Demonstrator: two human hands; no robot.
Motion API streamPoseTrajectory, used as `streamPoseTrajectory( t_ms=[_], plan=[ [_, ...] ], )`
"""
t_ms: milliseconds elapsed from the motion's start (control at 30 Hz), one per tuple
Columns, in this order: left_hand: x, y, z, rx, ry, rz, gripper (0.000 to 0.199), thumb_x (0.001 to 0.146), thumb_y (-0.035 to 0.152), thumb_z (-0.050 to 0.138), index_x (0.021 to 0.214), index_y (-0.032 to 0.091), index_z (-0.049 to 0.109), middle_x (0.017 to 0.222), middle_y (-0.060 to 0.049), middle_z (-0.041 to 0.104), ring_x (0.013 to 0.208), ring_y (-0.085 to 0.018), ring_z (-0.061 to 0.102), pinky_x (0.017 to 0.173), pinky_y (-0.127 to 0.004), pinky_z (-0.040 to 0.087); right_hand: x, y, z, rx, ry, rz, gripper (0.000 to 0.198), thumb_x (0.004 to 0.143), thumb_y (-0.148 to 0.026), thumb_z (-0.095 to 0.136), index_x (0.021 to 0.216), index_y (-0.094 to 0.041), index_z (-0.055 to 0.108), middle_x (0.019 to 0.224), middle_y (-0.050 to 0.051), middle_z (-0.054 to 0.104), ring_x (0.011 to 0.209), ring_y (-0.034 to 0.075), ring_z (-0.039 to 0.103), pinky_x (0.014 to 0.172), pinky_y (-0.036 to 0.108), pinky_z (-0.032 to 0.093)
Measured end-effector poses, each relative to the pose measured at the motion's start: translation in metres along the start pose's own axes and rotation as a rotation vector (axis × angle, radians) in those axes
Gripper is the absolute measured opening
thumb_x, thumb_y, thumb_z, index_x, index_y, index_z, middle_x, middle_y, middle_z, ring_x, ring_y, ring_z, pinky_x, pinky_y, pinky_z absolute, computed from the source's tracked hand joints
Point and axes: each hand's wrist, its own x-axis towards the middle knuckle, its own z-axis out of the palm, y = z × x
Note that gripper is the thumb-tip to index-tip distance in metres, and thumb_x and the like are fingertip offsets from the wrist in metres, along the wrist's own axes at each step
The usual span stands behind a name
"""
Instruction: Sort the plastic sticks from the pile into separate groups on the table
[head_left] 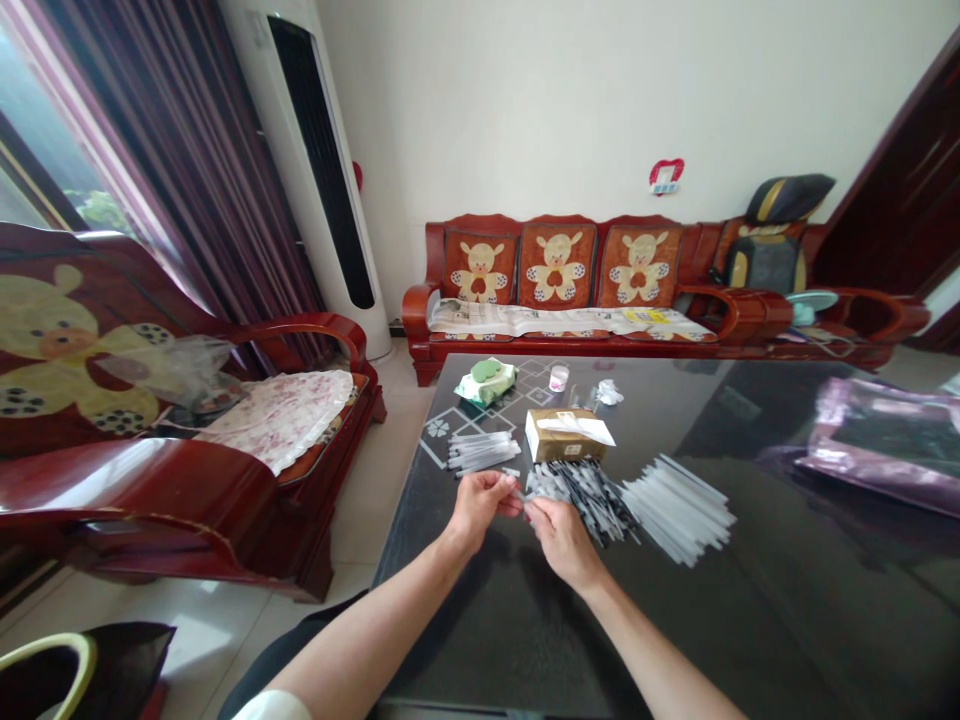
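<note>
My left hand [484, 505] and my right hand [559, 535] meet over the dark table, fingers closed in a pinch. Between their fingertips shows a bit of a thin pale tube [523, 494]; most of it is covered by the fingers. Just beyond my right hand lies a loose heap of black and grey thin sticks [585, 495]. A fanned bundle of translucent white tubes [681, 510] rests to the right of that heap. Past my left hand is a smaller stack of whitish tubes with darker ends [482, 451].
A tissue box [568, 434] stands behind the heap. Farther back are a green wipes pack [487, 382], a small cup [559, 377] and crumpled tissue [608, 392]. A purple plastic package [885, 445] lies at right. A wooden armchair [300, 500] stands left of the table.
</note>
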Motion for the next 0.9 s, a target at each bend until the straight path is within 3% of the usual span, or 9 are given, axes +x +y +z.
streamPoseTrajectory(
  t_ms=[100,167,267,400,500,600,800,900],
  plan=[
    [0.003,-0.002,-0.001,-0.031,0.058,0.002,0.041,0.065,0.048,0.076,0.069,0.009,0.067,0.057,-0.007,0.066,0.051,-0.014,0.061,0.052,-0.025,0.050,-0.004,0.001,0.000,-0.505,0.196,-0.182,0.035,0.096,-0.033,0.036,0.070,-0.021,0.055,0.062,0.004,0.060,0.055,0.015,0.055,0.053,0.027,0.031],
    [0.009,0.002,-0.011,-0.063,0.134,0.035,0.043,0.066,0.051,0.074,0.068,0.009,0.066,0.056,-0.007,0.065,0.048,-0.013,0.059,0.051,-0.025,0.049,-0.008,0.004,-0.001,-0.648,0.236,-0.228,0.032,0.096,-0.029,0.035,0.076,-0.021,0.058,0.067,0.004,0.065,0.057,0.015,0.058,0.054,0.027,0.031],
    [0.016,0.011,-0.030,-0.108,0.210,0.114,0.042,0.067,0.051,0.074,0.070,0.009,0.066,0.060,-0.006,0.066,0.051,-0.012,0.059,0.056,-0.024,0.049,-0.009,0.011,-0.005,-0.627,0.248,-0.181,0.032,0.094,-0.031,0.041,0.068,-0.021,0.057,0.062,0.003,0.063,0.055,0.016,0.057,0.054,0.026,0.032],
    [0.014,0.012,-0.037,-0.070,0.055,0.066,0.041,0.069,0.049,0.074,0.078,0.009,0.068,0.069,-0.007,0.068,0.058,-0.014,0.063,0.060,-0.027,0.052,-0.001,0.016,-0.013,-0.446,0.189,-0.073,0.038,0.093,-0.032,0.040,0.060,-0.021,0.054,0.053,0.001,0.059,0.051,0.015,0.055,0.053,0.025,0.035],
    [0.009,0.003,-0.029,-0.043,0.004,0.016,0.040,0.069,0.047,0.074,0.080,0.009,0.068,0.071,-0.006,0.067,0.060,-0.012,0.062,0.060,-0.025,0.052,0.006,0.018,-0.023,-0.375,0.184,-0.032,0.035,0.093,-0.030,0.035,0.073,-0.020,0.062,0.054,0.000,0.061,0.055,0.016,0.057,0.057,0.025,0.038],
    [0.008,-0.006,-0.023,-0.008,-0.011,-0.039,0.041,0.066,0.044,0.077,0.082,0.008,0.068,0.068,-0.005,0.064,0.057,-0.010,0.059,0.056,-0.022,0.050,0.008,0.026,-0.047,-0.412,0.261,0.023,0.029,0.090,-0.030,0.039,0.090,-0.019,0.066,0.061,0.001,0.065,0.060,0.016,0.060,0.060,0.025,0.040],
    [0.009,-0.015,-0.023,-0.006,-0.011,-0.075,0.040,0.062,0.041,0.080,0.083,0.011,0.061,0.064,-0.002,0.064,0.052,-0.010,0.058,0.050,-0.021,0.049,0.004,0.066,-0.133,-0.808,0.535,0.151,0.025,0.086,-0.029,0.047,0.087,-0.022,0.071,0.078,0.006,0.071,0.069,0.018,0.061,0.060,0.026,0.036],
    [0.008,-0.018,-0.023,-0.008,-0.020,-0.084,0.042,0.063,0.041,0.079,0.085,0.012,0.060,0.065,-0.002,0.065,0.053,-0.010,0.059,0.052,-0.021,0.050,0.000,0.092,-0.163,-0.982,0.634,0.213,0.023,0.083,-0.024,0.049,0.084,-0.019,0.072,0.081,0.009,0.069,0.072,0.020,0.060,0.064,0.029,0.038]
  ],
)
